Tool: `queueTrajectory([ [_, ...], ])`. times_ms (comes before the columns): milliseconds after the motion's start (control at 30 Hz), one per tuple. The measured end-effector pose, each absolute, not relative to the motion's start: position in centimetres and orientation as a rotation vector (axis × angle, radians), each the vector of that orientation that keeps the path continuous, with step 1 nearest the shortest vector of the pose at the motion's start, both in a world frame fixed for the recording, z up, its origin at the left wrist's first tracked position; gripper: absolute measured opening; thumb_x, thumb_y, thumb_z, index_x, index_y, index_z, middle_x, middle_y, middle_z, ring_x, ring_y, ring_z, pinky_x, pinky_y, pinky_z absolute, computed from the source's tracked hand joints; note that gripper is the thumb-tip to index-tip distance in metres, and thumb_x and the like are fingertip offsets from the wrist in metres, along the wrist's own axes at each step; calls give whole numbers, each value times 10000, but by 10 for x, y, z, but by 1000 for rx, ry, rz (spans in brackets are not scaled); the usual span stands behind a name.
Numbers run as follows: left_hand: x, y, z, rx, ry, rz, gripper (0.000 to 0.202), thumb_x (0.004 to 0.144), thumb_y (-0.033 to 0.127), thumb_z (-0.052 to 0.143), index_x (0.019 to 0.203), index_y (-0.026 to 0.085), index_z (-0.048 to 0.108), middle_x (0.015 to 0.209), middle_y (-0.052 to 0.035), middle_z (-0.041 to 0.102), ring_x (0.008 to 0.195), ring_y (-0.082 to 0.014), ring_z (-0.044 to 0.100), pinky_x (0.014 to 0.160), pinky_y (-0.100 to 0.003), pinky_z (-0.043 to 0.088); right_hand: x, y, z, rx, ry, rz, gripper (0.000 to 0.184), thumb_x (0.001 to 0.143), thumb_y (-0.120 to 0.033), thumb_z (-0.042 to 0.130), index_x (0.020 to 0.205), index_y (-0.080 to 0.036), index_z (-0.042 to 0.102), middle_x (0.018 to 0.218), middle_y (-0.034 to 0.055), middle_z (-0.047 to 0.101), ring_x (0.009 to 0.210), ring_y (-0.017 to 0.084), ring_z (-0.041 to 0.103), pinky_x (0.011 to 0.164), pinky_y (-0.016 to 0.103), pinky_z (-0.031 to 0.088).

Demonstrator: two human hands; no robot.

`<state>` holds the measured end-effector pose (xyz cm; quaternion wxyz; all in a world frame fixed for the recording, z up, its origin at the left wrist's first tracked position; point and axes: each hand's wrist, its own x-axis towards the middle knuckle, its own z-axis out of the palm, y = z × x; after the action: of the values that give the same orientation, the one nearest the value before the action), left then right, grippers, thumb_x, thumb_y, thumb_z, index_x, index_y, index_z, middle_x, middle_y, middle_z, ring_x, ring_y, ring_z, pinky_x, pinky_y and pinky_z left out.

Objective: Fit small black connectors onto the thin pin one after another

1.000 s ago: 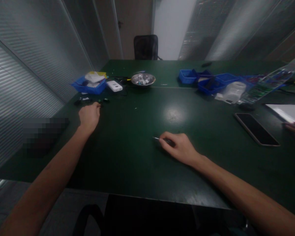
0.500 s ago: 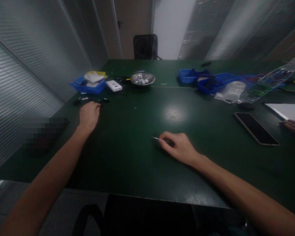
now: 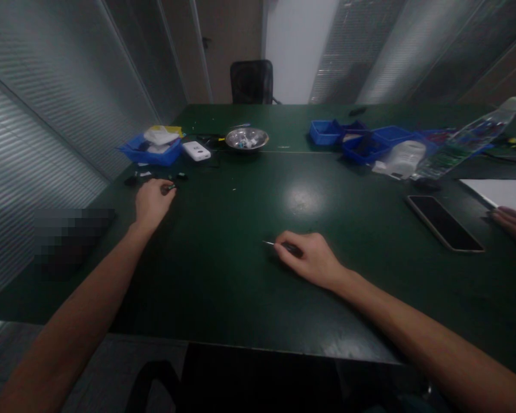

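My left hand (image 3: pixel 152 202) is at the left side of the green table, fingers closed around a small dark part (image 3: pixel 167 187), too small to name. Just beyond it lie a few small black pieces (image 3: pixel 182 176). Resting on the table nearer the middle, my right hand (image 3: pixel 309 255) is wrapped round a thin tool with a dark handle (image 3: pixel 291 248). Its slim metal tip (image 3: pixel 268 242) points left; most of the handle is hidden by my fingers.
A blue tray (image 3: pixel 152 156) with white and yellow items stands at the back left, beside a white device (image 3: pixel 196 151) and a metal bowl (image 3: pixel 246 139). To the right are blue bins (image 3: pixel 324 133), a plastic bottle (image 3: pixel 460 146), a phone (image 3: pixel 445 223) and another person's hand (image 3: pixel 513 223).
My left hand has turned slightly, and the small dark part now shows between its fingers. The right hand still holds the tool in place. The view has shifted a little.
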<state>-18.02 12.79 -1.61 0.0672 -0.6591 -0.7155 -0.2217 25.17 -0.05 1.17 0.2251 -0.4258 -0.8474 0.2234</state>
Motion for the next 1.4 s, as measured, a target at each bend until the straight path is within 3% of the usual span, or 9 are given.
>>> queueTrajectory([
  [200, -137, 110, -2, -2370, -2076, -885, 321, 899, 338, 632, 1159, 165, 708, 1129, -100, 692, 982, -225, 647, 884, -339, 522, 252, 1, 11, -1152, -2343, 591, 324, 1012, -416, 471, 981, -187, 699, 666, -14, 648, 522, 91, 518, 555, 234, 360],
  [533, -22, 40, 13, -3296, -1287, -849, 187, 945, 278, 637, 1100, 193, 699, 1095, -70, 677, 1029, -208, 603, 911, -360, 463, 252, 0, 10, -1143, -2387, 506, 251, 999, -358, 512, 987, -217, 719, 812, 5, 719, 638, 109, 608, 607, 230, 379],
  [1200, -12, 31, 7, -3440, -1145, -715, 155, 954, 277, 640, 1088, 206, 671, 1063, -56, 666, 1025, -211, 565, 900, -352, 389, 250, 1, 12, -1089, -2607, 256, 318, 1016, -344, 466, 1061, -234, 762, 745, 28, 683, 607, 120, 574, 562, 271, 308],
  [1400, -11, 31, 7, -3442, -1133, -726, 161, 963, 289, 626, 1091, 206, 679, 1065, -63, 669, 1029, -214, 566, 907, -358, 390, 251, 2, 7, -1064, -2581, 275, 308, 1015, -341, 473, 1075, -231, 755, 761, 26, 693, 627, 123, 598, 575, 265, 345],
])
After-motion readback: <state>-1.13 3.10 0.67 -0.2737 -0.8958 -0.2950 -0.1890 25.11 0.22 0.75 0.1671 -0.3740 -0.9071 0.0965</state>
